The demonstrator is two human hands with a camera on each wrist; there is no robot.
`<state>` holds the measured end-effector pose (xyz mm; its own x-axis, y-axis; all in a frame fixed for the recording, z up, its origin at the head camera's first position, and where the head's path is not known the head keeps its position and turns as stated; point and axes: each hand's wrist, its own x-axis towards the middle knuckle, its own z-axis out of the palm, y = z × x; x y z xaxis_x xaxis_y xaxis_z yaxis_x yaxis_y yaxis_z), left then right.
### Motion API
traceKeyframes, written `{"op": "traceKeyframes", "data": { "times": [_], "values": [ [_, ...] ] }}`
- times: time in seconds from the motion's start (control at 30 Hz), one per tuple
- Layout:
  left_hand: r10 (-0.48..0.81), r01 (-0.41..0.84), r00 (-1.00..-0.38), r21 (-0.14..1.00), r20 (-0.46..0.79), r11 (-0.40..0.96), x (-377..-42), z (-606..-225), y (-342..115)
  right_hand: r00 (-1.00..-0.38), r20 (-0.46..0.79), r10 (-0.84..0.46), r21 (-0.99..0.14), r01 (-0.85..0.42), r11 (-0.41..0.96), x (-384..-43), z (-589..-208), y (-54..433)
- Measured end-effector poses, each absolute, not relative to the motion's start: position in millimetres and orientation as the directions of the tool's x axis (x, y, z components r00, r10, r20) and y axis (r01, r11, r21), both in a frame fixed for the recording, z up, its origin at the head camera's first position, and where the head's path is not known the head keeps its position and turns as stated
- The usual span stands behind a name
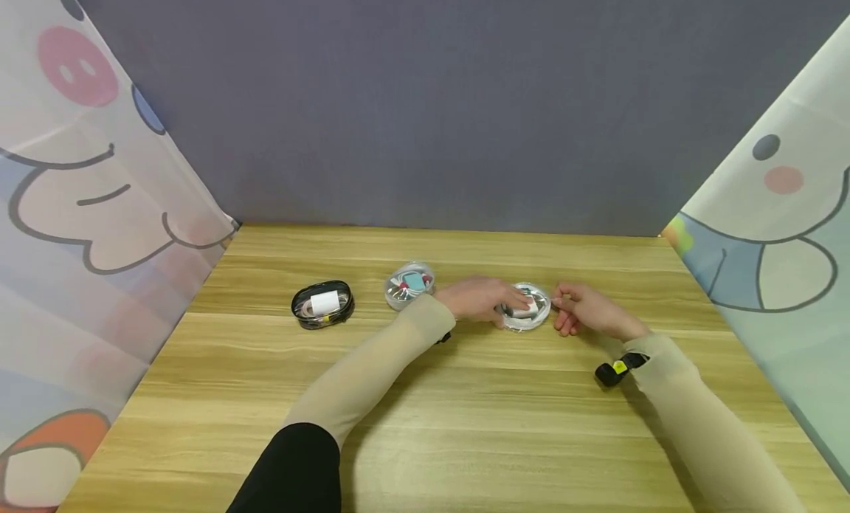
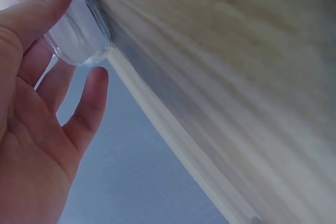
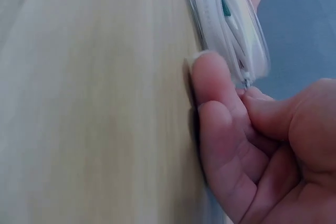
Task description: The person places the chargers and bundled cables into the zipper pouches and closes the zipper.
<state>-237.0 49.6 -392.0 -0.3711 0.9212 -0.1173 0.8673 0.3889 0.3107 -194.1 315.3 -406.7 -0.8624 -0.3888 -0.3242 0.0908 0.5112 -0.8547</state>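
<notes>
A round clear zip pouch with white trim (image 1: pixel 526 325) stands on the table right of centre, with a white item and coiled cable inside. My left hand (image 1: pixel 474 299) grips it from the left; in the left wrist view the thumb lies along one side of the clear wall (image 2: pixel 84 38) and fingers are behind it. At the pouch's right edge, my right hand (image 1: pixel 594 311) pinches the small metal zipper pull (image 3: pixel 247 82) between thumb and index finger. White zipper tape and a green bit (image 3: pixel 226 6) show through the side.
Left of the pouch is another round clear case (image 1: pixel 401 300) holding a light blue item and cable. Further left lies a black-edged oval case (image 1: pixel 304 322) with a white charger. A grey panel (image 1: pixel 425 114) rises behind the wooden table (image 1: pixel 465 439); printed cloths flank it.
</notes>
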Motion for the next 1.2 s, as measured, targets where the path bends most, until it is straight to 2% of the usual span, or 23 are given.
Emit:
{"op": "traceKeyframes", "data": {
  "times": [0.3,0.63,0.9,1.2],
  "values": [
    [0.899,0.830,-0.423,0.348,-0.116,0.436,-234,-392,49,-0.838,-0.349,-0.419,-0.845,0.088,0.528,-180,-404,315],
    [0.889,0.825,-0.439,0.332,-0.131,0.457,-233,-392,52,-0.797,-0.369,-0.478,-0.863,0.103,0.495,-166,-405,309],
    [0.913,0.871,-0.397,0.274,-0.098,0.408,-232,-390,52,-0.808,-0.361,-0.465,-0.869,0.111,0.482,-167,-405,308],
    [0.937,0.900,-0.350,0.273,-0.008,0.339,-231,-390,50,-0.823,-0.366,-0.435,-0.862,0.123,0.492,-176,-409,310]
  ]
}}
